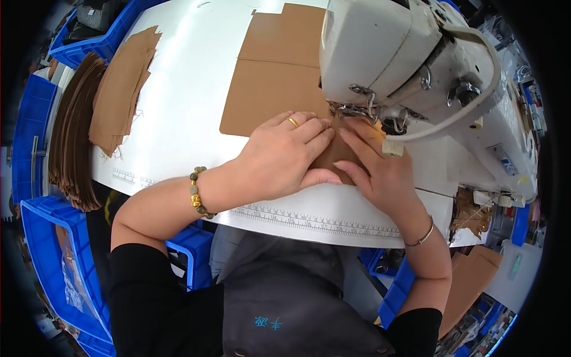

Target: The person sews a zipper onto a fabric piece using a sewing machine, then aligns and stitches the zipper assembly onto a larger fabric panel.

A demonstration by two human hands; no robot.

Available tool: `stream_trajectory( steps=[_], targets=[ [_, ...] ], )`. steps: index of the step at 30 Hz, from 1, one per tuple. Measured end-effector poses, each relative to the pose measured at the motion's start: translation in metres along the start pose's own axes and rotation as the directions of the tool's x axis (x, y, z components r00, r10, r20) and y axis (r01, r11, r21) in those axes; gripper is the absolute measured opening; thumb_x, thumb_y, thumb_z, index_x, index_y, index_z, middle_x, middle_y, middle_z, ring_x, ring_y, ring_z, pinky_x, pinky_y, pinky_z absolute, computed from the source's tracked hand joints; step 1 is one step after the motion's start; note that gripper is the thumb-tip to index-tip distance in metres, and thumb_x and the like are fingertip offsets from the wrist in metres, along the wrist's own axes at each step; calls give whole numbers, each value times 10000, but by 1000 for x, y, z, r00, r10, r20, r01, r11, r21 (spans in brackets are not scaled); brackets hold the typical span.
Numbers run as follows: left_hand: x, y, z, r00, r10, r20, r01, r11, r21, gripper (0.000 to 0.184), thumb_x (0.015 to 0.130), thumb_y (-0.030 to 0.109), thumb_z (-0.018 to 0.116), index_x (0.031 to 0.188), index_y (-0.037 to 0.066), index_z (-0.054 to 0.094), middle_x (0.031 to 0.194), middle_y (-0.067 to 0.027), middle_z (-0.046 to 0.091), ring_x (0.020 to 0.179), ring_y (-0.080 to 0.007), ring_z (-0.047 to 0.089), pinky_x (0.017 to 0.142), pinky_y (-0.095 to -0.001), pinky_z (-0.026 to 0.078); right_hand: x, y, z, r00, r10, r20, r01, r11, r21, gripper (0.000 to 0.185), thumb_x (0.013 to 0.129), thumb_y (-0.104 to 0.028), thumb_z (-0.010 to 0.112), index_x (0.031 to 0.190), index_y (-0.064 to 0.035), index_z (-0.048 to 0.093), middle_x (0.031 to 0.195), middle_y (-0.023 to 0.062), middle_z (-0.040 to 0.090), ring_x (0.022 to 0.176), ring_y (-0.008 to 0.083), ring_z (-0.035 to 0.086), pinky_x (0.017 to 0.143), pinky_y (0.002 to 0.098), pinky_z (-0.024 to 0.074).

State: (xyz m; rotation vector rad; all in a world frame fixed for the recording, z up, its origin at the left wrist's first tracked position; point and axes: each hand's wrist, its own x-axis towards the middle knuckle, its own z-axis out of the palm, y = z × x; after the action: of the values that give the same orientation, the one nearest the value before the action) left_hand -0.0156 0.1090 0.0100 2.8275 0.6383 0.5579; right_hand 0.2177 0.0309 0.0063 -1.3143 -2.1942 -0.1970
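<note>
A flat brown leather-like panel (273, 89) lies on the white table under the head of a white sewing machine (380, 47). My left hand (288, 149) rests flat on the panel's near part, fingers stretched toward the needle area. On the other side, my right hand (380, 163) presses on the panel with its fingers spread, fingertips partly hidden beneath the machine head. Both thumbs point toward each other near the panel's front edge. The presser foot (354, 112) sits just beyond my fingertips; the needle itself cannot be made out.
At the left lie a stack of brown pieces (125, 89) and a thick row of folded brown strips (77, 131). Blue bins (56, 208) stand around the table. A printed ruler (309, 225) runs along the front edge. Brown scraps (473, 214) lie at the right.
</note>
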Motion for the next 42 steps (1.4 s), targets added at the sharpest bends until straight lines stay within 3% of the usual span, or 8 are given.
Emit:
stream_trajectory(
  steps=[2,6,12,15,20,26,29,42],
  targets=[
    [-1,0,5,999,3,-37,-2,999,37,624,847,422,786,1293,0,677,1287,-110,674,1231,-294,621,1063,-413,512,-5,-2,3,927,155,342,-168,986,9,533,914,-336,758,1353,-47,667,1481,103,613,1361,305,587,1027,419,540],
    [0,-3,7,999,27,-38,-25,998,57,603,850,409,781,1293,12,681,1285,-93,672,1233,-278,621,1070,-413,506,-5,-1,2,921,144,362,-158,987,8,546,930,-343,738,1380,-45,653,1505,95,590,1439,302,518,1137,449,473],
    [1,-5,8,1000,15,-27,-13,996,85,598,840,401,778,1306,37,685,1302,-67,664,1243,-261,618,1090,-443,497,-3,-1,4,917,159,366,-169,986,-4,535,943,-319,731,1394,-46,643,1504,101,589,1426,309,530,1170,448,436],
    [2,-6,9,999,5,-36,-2,995,99,602,841,408,772,1313,44,686,1314,-60,659,1246,-257,618,1095,-458,496,1,-1,9,977,91,194,-100,994,39,496,854,-313,798,1256,-33,721,1107,136,733,942,342,665,922,438,522],
    [4,-8,7,1000,-7,-19,9,995,104,621,850,432,752,1334,49,681,1338,-60,654,1245,-252,623,1090,-457,499,-2,1,6,940,133,314,-148,989,24,548,941,-291,738,1418,-45,627,1478,118,603,1396,338,546,1161,478,433],
    [4,-8,7,1000,-15,-21,17,993,120,622,859,436,740,1356,67,678,1349,-57,650,1230,-246,633,1087,-454,500,2,0,10,983,79,167,-91,994,67,472,863,-283,793,1244,-13,720,1115,152,724,1077,336,671,1033,470,488],
    [4,-10,7,1000,-9,-26,12,992,125,622,866,439,732,1373,83,673,1343,-58,651,1222,-254,637,1084,-455,501,-1,2,7,944,127,304,-144,989,37,535,933,-274,742,1396,-29,637,1446,132,619,1378,352,555,1154,489,436],
    [2,-10,8,1000,-12,-17,14,993,119,611,896,453,703,1380,82,669,1317,-76,653,1223,-283,647,1086,-480,498,1,1,6,939,140,314,-166,984,58,513,945,-275,738,1383,-24,649,1431,147,630,1368,366,563,1159,498,425]
  ],
)
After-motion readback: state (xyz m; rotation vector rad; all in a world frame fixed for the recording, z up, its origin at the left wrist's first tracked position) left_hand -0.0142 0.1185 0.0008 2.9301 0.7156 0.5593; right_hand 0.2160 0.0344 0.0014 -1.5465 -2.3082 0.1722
